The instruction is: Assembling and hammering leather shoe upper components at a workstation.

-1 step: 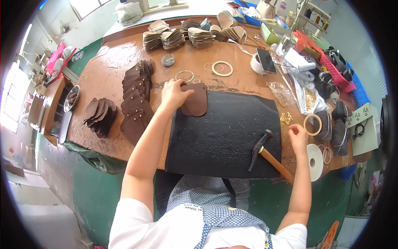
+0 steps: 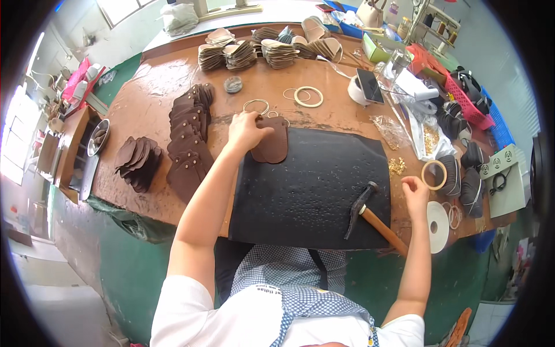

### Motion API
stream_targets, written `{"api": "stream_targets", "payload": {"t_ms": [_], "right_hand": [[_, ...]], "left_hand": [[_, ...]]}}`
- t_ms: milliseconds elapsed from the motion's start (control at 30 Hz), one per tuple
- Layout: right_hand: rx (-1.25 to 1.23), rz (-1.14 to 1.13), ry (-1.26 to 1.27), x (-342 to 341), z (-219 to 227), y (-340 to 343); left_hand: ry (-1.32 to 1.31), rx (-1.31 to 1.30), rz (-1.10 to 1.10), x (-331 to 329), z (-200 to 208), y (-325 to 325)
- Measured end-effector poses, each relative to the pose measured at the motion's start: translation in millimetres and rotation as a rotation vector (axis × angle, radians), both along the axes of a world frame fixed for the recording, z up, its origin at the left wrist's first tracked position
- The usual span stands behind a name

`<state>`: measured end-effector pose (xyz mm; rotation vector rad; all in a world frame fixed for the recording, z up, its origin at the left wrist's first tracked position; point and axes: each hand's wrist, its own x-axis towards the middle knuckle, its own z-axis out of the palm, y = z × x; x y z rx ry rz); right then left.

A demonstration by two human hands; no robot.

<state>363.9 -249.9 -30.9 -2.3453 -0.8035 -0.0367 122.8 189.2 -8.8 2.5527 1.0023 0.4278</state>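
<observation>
My left hand point(image 2: 247, 133) rests at the far left corner of a black mat, its thumb spread from the fingers over dark brown rounded leather pieces point(image 2: 276, 147). The far edge of these pieces is partly covered by the hand. Beyond the mat's right edge my right hand point(image 2: 415, 195) is raised with thumb and fingertips pinched together; whatever is between them is too small to make out. Just past it lies a small heap of gold-coloured metal fittings point(image 2: 397, 166). On the black mat point(image 2: 295, 196) a hammer point(image 2: 370, 217) lies with its wooden handle toward my right forearm.
Left of the mat lie overlapping brown leather pieces with studs point(image 2: 188, 139) and a plain dark stack point(image 2: 139, 162). Several stacked pieces point(image 2: 240, 55) line the far edge. Rings point(image 2: 309, 97), a phone point(image 2: 370, 85), a white tape roll point(image 2: 437, 228) and a pink basket point(image 2: 467, 98) stand around.
</observation>
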Motion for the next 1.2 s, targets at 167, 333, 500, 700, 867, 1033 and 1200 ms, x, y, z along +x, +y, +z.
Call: {"api": "stream_targets", "payload": {"t_ms": [167, 333, 500, 700, 867, 1033, 1200], "right_hand": [[0.802, 0.061, 0.775, -77, 32, -6], [0.859, 0.116, 0.934, -125, 36, 21], [0.707, 0.272, 0.887, -172, 60, 64], [0.73, 0.416, 0.817, -207, 64, 101], [0.583, 0.489, 0.462, -215, 50, 114], [0.504, 0.49, 0.41, -217, 46, 118], [0.502, 0.51, 0.386, -220, 52, 120]], "left_hand": [[0.093, 0.012, -0.02, 13, -6, 7], [-0.128, 0.323, -0.086, 6, 4, -22], [-0.377, -0.433, -0.194, -49, 67, -105], [-0.494, -1.03, -0.141, -100, 47, -174], [-0.495, -1.107, -0.089, -109, 26, -185], [-0.492, -1.129, -0.115, -110, 20, -189], [-0.505, -1.025, -0.174, -115, 19, -190]]}}
